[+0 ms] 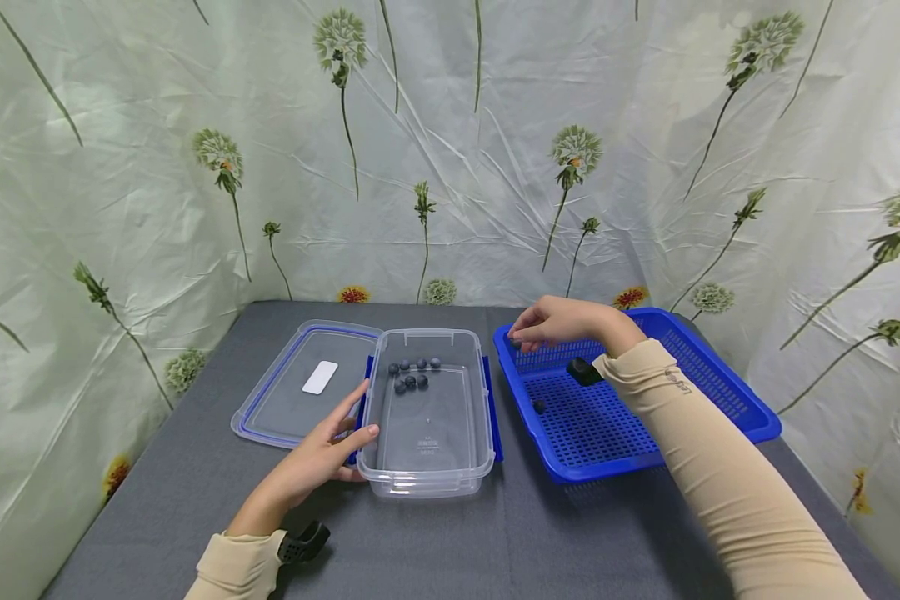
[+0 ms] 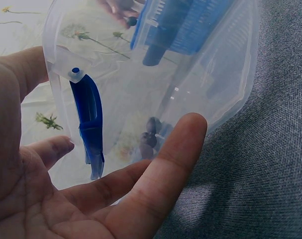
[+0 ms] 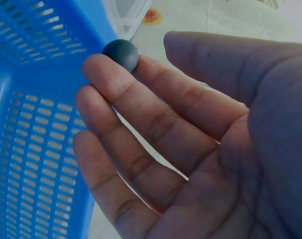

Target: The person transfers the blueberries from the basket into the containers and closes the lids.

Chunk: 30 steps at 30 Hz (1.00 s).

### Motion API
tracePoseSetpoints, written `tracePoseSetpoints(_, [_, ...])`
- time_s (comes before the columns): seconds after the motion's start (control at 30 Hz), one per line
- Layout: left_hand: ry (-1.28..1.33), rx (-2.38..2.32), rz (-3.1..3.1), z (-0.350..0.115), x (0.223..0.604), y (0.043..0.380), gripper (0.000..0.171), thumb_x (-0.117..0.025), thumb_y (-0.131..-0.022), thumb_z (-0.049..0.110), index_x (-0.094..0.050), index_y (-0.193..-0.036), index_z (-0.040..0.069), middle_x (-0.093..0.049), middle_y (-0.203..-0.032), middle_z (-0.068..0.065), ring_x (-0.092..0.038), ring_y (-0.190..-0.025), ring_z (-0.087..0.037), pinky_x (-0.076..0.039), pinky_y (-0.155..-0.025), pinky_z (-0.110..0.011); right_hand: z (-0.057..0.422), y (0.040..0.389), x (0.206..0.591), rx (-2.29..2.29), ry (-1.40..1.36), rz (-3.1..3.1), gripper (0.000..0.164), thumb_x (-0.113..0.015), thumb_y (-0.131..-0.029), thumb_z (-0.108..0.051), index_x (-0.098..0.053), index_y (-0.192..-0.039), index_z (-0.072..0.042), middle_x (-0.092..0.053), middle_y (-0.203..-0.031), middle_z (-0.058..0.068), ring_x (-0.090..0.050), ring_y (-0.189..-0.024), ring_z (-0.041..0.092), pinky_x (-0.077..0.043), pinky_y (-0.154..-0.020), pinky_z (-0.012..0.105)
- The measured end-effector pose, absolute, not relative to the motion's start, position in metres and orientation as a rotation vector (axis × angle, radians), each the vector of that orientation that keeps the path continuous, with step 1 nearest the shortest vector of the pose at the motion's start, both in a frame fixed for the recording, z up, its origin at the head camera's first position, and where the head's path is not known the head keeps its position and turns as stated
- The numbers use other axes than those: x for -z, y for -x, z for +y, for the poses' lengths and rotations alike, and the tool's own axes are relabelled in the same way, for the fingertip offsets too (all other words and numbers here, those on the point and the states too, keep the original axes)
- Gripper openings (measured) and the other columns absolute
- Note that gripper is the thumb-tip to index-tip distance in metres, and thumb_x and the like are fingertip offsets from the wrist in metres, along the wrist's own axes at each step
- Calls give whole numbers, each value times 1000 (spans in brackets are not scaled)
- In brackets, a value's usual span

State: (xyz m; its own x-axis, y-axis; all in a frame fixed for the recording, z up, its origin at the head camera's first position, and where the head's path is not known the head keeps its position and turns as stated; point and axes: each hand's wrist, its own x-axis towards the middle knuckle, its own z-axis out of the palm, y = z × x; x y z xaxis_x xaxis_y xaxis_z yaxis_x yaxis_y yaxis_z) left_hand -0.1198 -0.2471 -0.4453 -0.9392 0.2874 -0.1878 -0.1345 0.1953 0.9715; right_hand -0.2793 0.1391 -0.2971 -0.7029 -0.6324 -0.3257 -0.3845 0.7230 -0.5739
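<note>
A clear plastic container with blue side latches has several blueberries inside, toward its far end. At its left side my left hand holds the wall, thumb at the rim and fingers spread along the outside by the blue latch. My right hand is over the far left corner of a blue basket. Between its fingertips it pinches one blueberry; the thumb stands apart from the berry. Another blueberry sits in the basket near the left wall.
A clear lid with a blue seal and a white label lies left of the container, partly behind it. The grey-covered table ends at a flower-printed curtain at the back and sides.
</note>
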Motion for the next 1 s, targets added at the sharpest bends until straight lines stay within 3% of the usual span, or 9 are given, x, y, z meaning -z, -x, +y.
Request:
tracePoseSetpoints(0.3, [-154,-1799,2151,-248,445,120,80,-62,-111,30,-12,-173,38,-17,-170,-41,-64,-126,-45,-67,-86,-53,117,282,298,643,816,2381,39,-56,-113,-20,-65,-141,6,-78,-119,20,-73,-116,33,-58,-105,51])
tracePoseSetpoints(0.73, [-154,-1802,2147,-249,446,121,81,-63,-110,31,-12,-173,39,-19,-169,-41,-66,-122,-44,-67,-85,-52,81,280,305,636,857,2336,37,-57,-112,-21,-67,-141,2,-78,-121,17,-73,-115,30,-61,-96,37])
tracePoseSetpoints(1.0, [-156,-1804,2144,-249,446,121,80,-63,-111,31,-13,-173,39,-19,-169,-41,-66,-122,-42,-67,-86,-52,57,279,315,593,877,2301,37,-56,-113,-24,-69,-142,-5,-79,-122,13,-73,-116,29,-61,-99,41])
